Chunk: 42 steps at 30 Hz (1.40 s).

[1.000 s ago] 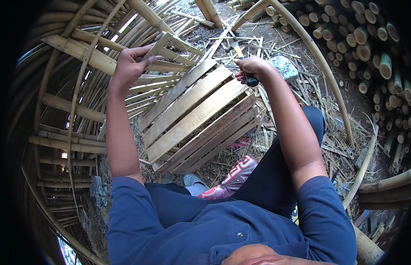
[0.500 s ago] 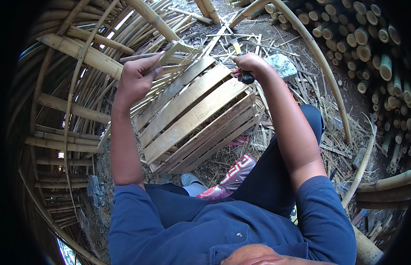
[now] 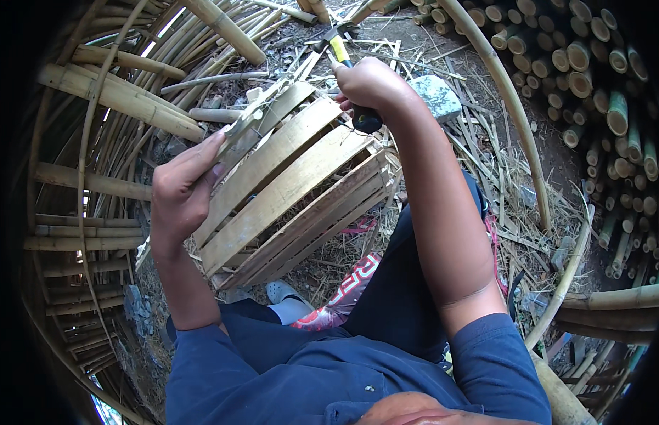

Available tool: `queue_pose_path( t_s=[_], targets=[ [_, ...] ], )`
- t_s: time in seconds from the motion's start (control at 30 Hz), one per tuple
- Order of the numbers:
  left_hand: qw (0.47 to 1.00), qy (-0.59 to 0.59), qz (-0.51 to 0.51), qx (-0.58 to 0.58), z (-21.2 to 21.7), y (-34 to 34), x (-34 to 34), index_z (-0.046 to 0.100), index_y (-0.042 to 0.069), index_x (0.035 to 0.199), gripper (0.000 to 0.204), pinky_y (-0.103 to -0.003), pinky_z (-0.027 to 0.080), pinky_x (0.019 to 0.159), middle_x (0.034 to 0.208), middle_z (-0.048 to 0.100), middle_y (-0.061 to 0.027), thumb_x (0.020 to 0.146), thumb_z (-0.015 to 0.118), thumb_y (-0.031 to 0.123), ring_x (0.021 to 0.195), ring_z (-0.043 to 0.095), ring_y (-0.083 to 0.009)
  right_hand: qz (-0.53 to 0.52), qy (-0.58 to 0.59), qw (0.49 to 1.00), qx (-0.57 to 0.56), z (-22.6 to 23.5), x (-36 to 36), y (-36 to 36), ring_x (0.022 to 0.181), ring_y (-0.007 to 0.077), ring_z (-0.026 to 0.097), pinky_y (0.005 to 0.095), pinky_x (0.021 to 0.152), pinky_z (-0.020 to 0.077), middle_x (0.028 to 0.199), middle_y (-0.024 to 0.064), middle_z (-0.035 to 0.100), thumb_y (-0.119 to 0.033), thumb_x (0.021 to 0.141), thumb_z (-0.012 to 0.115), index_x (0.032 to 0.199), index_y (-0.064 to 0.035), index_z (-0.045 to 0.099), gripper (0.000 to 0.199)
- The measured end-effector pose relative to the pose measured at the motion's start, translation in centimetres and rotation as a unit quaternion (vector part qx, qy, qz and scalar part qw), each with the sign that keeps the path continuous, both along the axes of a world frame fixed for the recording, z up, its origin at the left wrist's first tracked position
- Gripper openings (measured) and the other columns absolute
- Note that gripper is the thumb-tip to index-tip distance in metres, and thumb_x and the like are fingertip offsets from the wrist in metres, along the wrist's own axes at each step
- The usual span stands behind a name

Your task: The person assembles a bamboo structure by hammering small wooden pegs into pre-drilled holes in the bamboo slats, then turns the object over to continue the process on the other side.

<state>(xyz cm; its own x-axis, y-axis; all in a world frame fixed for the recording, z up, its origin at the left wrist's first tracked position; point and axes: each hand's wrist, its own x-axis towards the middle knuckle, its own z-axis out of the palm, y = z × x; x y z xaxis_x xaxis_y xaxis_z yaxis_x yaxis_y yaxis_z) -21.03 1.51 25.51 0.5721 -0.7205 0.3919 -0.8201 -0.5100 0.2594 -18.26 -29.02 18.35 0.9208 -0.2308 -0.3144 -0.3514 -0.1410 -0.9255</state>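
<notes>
My right hand (image 3: 372, 86) is closed round the handle of a hammer (image 3: 339, 49), which has a yellow neck and a black grip end. The hammer's dark head points away from me, beyond the far end of a slatted wooden crate (image 3: 287, 188). The crate lies tilted on the ground before my legs, with gaps between its pale boards. Along its left side, my left hand (image 3: 184, 185) grips a thin wooden slat (image 3: 246, 120) between thumb and fingers. Part of the slat is hidden by that hand, and whether it is fixed to the crate I cannot tell.
Bamboo poles (image 3: 117, 99) form a curved framework on the left. Many cut bamboo stems (image 3: 584, 81) are stacked at the right. A pale stone block (image 3: 436, 98) lies beyond my right forearm, among scattered strips. A bent bamboo pole (image 3: 510, 92) arches on the right.
The slat in my left hand has tipped from above the crate's far left corner down along its left side, that hand lowering and moving left. The hammer has swung so its head points farther away.
</notes>
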Motion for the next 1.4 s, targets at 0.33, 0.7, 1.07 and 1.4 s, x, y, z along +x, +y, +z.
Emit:
queue_pose_path(
  t_s=[0.33,0.7,1.07,1.4],
  targets=[
    [0.993,0.002,-0.07,0.093,-2.7,-1.0,-2.5,0.068,-0.006,0.123,0.044,-0.046,0.054,0.103,0.12,0.071,-0.0261,0.08,0.071,-0.01,0.117,0.069,-0.0377,-0.037,0.011,0.984,-0.172,1.8,2.4,0.2,0.109,0.032,0.072,0.0393,0.096,0.0553,0.116,0.0236,0.073,-0.03,0.1,0.059,0.118,0.0037,0.071,0.04],
    [0.987,-0.006,-0.086,0.134,-7.8,-3.0,-6.1,0.071,-0.001,0.116,0.035,-0.047,0.06,0.094,0.116,0.074,-0.0208,0.082,0.069,-0.006,0.111,0.073,-0.0331,0.011,0.016,0.981,-0.191,0.9,3.4,-0.1,0.105,0.0339,0.072,0.0401,0.092,0.0555,0.112,0.0227,0.074,-0.034,0.099,0.058,0.119,0.0049,0.07,0.045],
    [0.98,0.052,-0.086,0.171,-17.7,-3.4,-9.8,0.071,0.006,0.124,0.047,-0.047,0.055,0.103,0.124,0.072,-0.0162,0.077,0.073,0.013,0.117,0.07,-0.0287,0.057,0.035,0.975,-0.211,-0.7,2.5,-0.3,0.076,0.0283,0.076,0.0394,0.075,0.0589,0.087,0.0231,0.075,-0.029,0.1,0.058,0.107,0.011,0.071,0.043],
    [0.955,0.065,0.252,0.14,-21.6,-1.4,11.9,0.037,0.012,0.158,0.056,-0.055,0.01,0.128,0.166,0.035,-0.0106,0.105,0.04,0.028,0.156,0.025,-0.0273,0.138,0.007,0.908,-0.396,-4.8,0.6,2.7,0.094,0.0432,0.071,0.0514,0.084,0.0547,0.097,0.0269,0.073,-0.039,0.103,0.057,0.101,0.0038,0.073,0.045]
  ],
)
